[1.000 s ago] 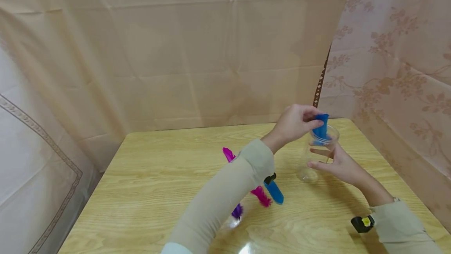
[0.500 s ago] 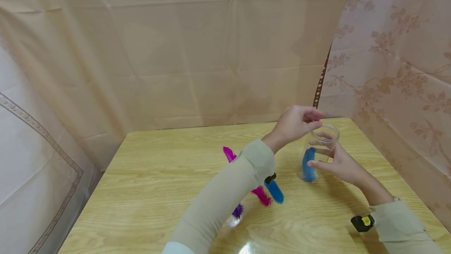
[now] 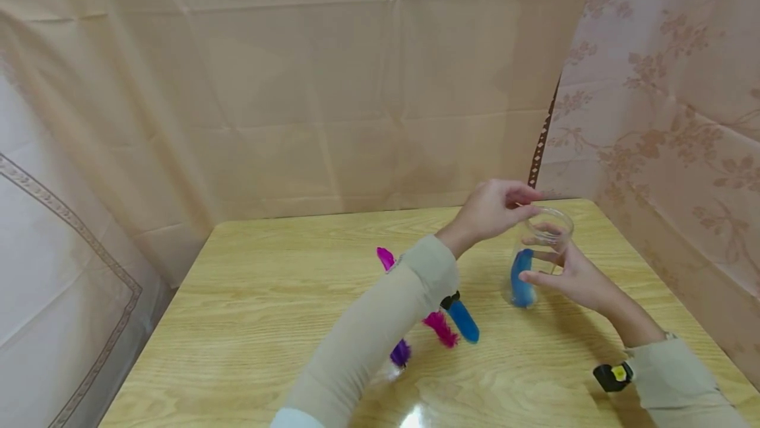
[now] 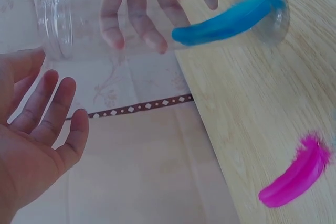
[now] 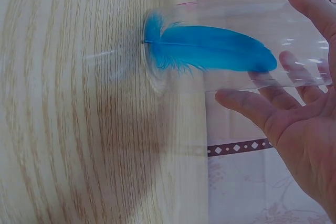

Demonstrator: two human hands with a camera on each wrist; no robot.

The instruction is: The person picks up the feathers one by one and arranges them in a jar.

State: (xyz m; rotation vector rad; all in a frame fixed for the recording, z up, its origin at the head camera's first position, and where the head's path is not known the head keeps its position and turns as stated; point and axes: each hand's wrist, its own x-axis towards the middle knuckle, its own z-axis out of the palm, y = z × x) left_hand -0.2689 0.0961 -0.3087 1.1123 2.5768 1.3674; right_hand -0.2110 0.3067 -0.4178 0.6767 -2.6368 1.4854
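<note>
A clear plastic jar (image 5: 210, 17) stands upright near the right side of the table, open at the top. Inside it a blue feather (image 5: 215, 48) leans against the wall, fluffy end down. My right hand (image 3: 578, 276) curls round the jar from the right, thumb and fingers on opposite sides. Beside the rim, on the left, my left hand (image 3: 489, 209) hovers with relaxed, parted fingers and nothing between them. In the left wrist view those fingers are close to the jar's threaded mouth (image 4: 55, 24).
Partly covered by my left sleeve (image 3: 380, 329), loose feathers lie on the wooden table (image 3: 267, 296): a magenta one (image 3: 386, 258), a pink one (image 3: 441, 329), a purple one (image 3: 400, 353) and another blue one (image 3: 464, 324). Beige curtains (image 3: 356, 85) hang behind the table.
The blue feather, pinched at the jar's mouth a second ago, has been released by my left hand and dropped inside. My left hand has drawn back slightly leftward; the right hand keeps its hold.
</note>
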